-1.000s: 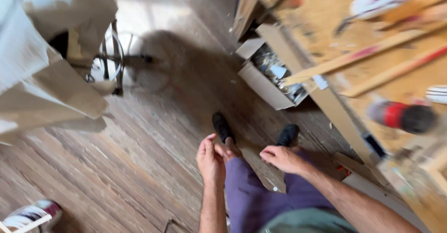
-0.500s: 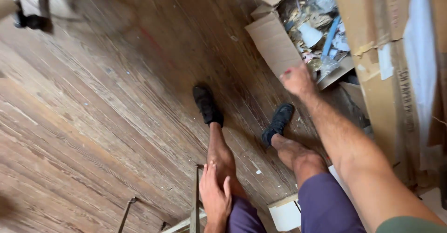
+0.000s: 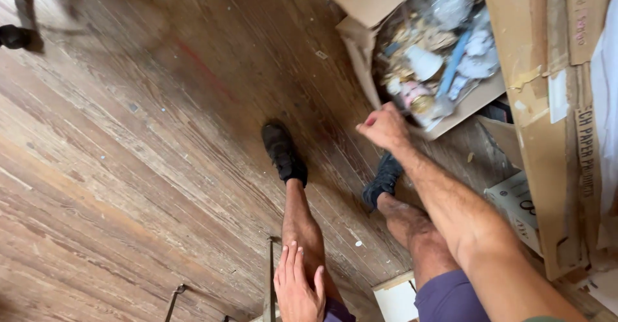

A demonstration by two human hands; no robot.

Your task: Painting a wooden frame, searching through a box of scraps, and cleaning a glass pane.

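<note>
My right hand is stretched out over the wooden floor with its fingers curled shut, right beside the flap of an open cardboard box full of scraps and rubbish. I cannot see anything in that hand. My left hand lies flat on my left knee with the fingers spread and nothing in it. Both my legs show below, with dark shoes on the floorboards and purple shorts at the bottom edge.
A large flattened cardboard sheet stands along the right side. A small white box lies under it. Thin metal chair legs show at the bottom. A dark object sits at the far left on the worn wooden floor.
The view swung from the room toward the floor and the rubbish box. My right hand moved from my lap out to the box and closed. My left hand settled on my knee.
</note>
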